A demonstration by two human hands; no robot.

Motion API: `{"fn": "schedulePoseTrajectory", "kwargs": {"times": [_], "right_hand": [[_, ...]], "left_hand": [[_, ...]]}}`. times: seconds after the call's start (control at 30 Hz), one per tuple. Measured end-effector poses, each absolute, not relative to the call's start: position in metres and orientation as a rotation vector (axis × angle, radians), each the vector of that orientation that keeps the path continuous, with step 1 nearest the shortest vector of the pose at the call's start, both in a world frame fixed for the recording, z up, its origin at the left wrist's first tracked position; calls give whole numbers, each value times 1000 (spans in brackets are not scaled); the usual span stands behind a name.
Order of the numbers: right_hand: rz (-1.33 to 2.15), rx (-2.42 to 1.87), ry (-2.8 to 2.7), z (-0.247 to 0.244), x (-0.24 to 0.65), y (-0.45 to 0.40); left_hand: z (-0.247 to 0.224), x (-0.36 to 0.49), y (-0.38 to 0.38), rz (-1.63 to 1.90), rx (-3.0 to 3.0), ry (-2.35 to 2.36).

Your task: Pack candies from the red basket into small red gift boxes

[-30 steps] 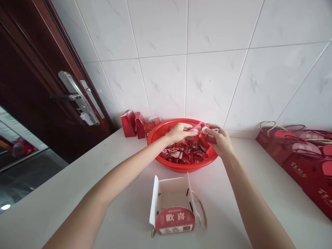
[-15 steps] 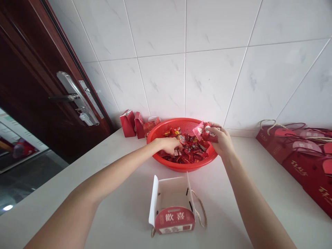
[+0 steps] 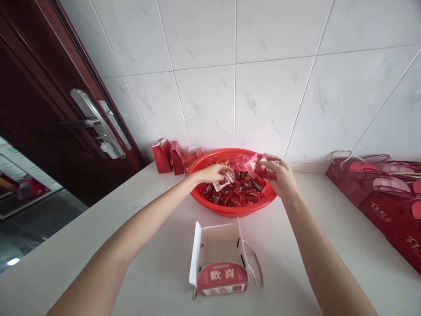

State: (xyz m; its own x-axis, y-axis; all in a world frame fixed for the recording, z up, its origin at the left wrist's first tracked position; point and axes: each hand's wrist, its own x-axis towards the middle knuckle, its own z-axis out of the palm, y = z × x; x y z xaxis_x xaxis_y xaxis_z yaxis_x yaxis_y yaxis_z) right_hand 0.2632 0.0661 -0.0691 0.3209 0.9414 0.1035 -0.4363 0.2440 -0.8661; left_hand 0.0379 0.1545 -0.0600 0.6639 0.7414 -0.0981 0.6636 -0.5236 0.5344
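Observation:
A red mesh basket [image 3: 235,211] of red-wrapped candies [image 3: 235,197] stands against the tiled wall. Over its left half my left hand [image 3: 215,173] is closed on a white and red candy packet [image 3: 224,181]. My right hand [image 3: 279,173], at the basket's right rim, grips several pink and red candy packets [image 3: 256,166]. Nearer to me is an open gift box [image 3: 222,281] with a white inside, red front flap and rope handle [image 3: 255,265]; no candy shows in it.
Small red paper boxes [image 3: 162,157] stand left of the basket by the wall. Red gift boxes with cord handles [image 3: 371,202] line the right side. A dark red door [image 3: 42,79] with a metal handle is at the left, beyond the white counter's edge.
My left hand has risen slightly from among the candies and now shows a white and red packet in its fingers. My right hand has barely moved.

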Motion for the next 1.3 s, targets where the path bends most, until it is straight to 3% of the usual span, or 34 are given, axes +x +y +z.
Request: {"fn": "schedulePoseTrajectory", "kwargs": {"times": [0.27,0.43,0.53,0.6,0.8,1.1,1.3], "right_hand": [[1041,-841,-762,-69,262,66],[1048,-849,-731,-67,261,65],[1065,-849,-711,-66,260,63],[1071,-854,-713,-66,260,63],[1065,-856,-731,-68,262,64],[1081,-896,-719,-68,262,64],[1092,-890,-714,-67,260,63]], "left_hand": [[-54,37,149,95,2736,1572],[-58,40,148,136,2759,1175],[-62,44,143,-209,2584,904],[-63,46,140,-364,2598,1034],[-57,43,144,-319,2738,1492],[-61,43,142,-478,2732,1358],[-58,38,144,-356,2723,1279]]}}
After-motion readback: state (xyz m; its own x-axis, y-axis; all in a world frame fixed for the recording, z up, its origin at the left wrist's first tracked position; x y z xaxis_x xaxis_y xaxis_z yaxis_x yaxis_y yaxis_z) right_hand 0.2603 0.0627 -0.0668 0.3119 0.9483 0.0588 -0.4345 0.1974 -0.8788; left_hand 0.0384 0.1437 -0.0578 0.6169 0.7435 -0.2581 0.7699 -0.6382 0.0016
